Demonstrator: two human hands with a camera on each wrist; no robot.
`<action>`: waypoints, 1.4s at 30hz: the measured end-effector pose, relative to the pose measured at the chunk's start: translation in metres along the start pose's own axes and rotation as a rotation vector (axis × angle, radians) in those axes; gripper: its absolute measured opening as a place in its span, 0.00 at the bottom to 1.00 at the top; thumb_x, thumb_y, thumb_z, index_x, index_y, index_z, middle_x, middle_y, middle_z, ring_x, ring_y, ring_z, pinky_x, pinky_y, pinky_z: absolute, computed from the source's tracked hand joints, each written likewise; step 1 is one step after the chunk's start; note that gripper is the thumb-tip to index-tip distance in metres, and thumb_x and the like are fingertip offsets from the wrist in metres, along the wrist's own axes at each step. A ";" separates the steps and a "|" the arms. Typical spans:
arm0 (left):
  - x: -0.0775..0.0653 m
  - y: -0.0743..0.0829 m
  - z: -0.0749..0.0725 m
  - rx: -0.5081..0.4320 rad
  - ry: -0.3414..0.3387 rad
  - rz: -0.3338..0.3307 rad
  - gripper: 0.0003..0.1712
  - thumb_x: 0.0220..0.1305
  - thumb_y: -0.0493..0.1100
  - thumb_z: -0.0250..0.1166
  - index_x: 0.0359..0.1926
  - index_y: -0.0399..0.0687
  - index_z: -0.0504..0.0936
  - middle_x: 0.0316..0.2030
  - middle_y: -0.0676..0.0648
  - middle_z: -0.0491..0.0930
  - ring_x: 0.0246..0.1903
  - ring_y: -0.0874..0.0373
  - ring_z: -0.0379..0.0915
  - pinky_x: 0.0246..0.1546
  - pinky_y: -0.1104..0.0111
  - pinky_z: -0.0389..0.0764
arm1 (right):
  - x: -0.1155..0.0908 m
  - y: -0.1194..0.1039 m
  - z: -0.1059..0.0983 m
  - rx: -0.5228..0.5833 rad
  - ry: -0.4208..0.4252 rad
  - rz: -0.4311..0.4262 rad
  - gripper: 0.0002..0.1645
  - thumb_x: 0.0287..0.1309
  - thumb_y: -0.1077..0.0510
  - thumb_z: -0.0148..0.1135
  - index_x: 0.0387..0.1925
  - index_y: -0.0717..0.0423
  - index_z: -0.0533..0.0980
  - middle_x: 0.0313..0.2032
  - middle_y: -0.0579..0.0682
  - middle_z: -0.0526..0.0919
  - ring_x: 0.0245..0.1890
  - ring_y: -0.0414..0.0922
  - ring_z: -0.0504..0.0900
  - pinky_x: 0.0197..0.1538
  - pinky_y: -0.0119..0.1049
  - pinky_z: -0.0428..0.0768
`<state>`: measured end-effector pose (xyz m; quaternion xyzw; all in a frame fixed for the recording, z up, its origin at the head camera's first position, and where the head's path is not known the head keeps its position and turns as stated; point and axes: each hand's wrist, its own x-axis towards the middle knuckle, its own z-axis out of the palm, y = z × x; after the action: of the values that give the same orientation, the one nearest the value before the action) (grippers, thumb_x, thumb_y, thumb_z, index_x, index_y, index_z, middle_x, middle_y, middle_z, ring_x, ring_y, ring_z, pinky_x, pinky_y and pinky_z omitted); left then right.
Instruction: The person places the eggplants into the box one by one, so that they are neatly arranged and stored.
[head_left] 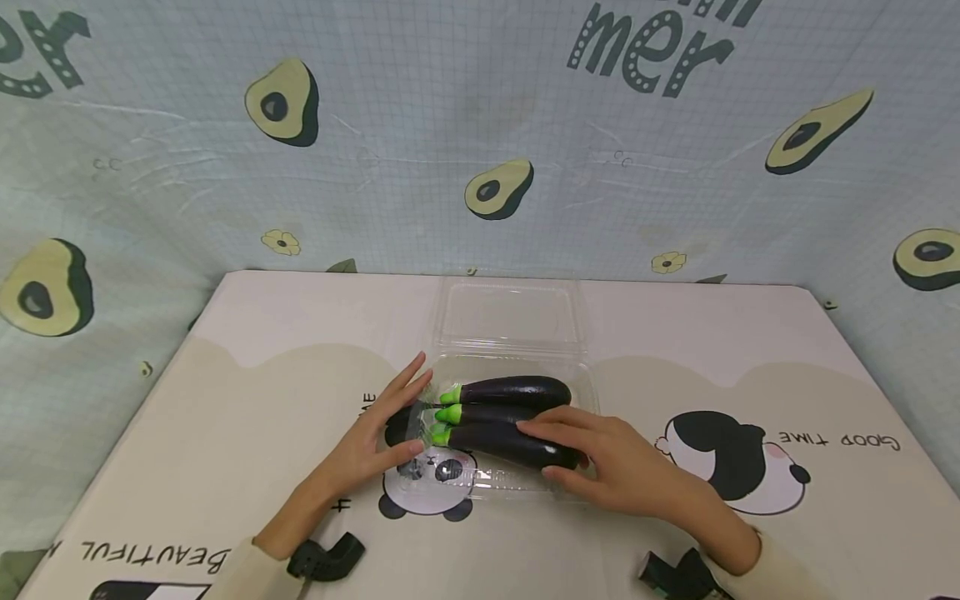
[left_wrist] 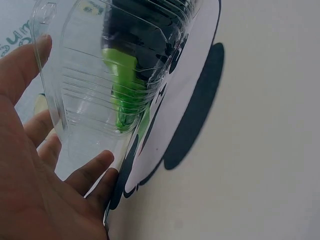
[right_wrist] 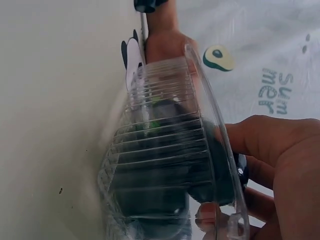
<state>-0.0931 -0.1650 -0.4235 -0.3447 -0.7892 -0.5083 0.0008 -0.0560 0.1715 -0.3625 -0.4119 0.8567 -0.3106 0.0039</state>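
Three dark purple eggplants with bright green stems lie side by side in a clear plastic clamshell box [head_left: 517,483]: a far eggplant [head_left: 521,389], a middle eggplant [head_left: 483,414] and a near eggplant [head_left: 487,443]. My right hand [head_left: 615,458] grips the thick right end of the near eggplant, fingers over its top and thumb at the near side. In the right wrist view, the box wall [right_wrist: 155,150] partly covers those fingers. At the stem end, my left hand [head_left: 371,437] spreads its fingers along the box's left rim [left_wrist: 50,100], holding nothing.
The box's clear lid [head_left: 510,312] is folded back on the far side. A tablecloth [head_left: 225,467] with panda and dog prints lies underneath. Behind the table hangs an avocado-print sheet [head_left: 390,167]. Black devices are strapped to the left wrist [head_left: 326,560] and right wrist [head_left: 678,575].
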 end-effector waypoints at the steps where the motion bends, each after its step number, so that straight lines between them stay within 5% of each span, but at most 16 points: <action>1: 0.000 0.000 0.000 0.000 -0.001 0.003 0.43 0.60 0.50 0.63 0.73 0.48 0.56 0.75 0.46 0.43 0.73 0.49 0.38 0.60 0.33 0.46 | 0.000 0.000 0.000 -0.004 -0.004 -0.002 0.27 0.63 0.52 0.62 0.63 0.50 0.72 0.55 0.45 0.75 0.29 0.31 0.73 0.28 0.24 0.75; 42: 0.000 0.001 0.000 -0.010 -0.001 -0.008 0.43 0.60 0.50 0.63 0.72 0.41 0.57 0.75 0.47 0.42 0.73 0.49 0.37 0.61 0.33 0.46 | 0.003 0.002 0.000 -0.098 -0.062 -0.034 0.23 0.65 0.55 0.58 0.61 0.48 0.74 0.52 0.45 0.73 0.21 0.26 0.66 0.27 0.19 0.68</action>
<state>-0.0927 -0.1650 -0.4228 -0.3419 -0.7881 -0.5118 -0.0032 -0.0591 0.1702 -0.3626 -0.4357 0.8631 -0.2555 0.0052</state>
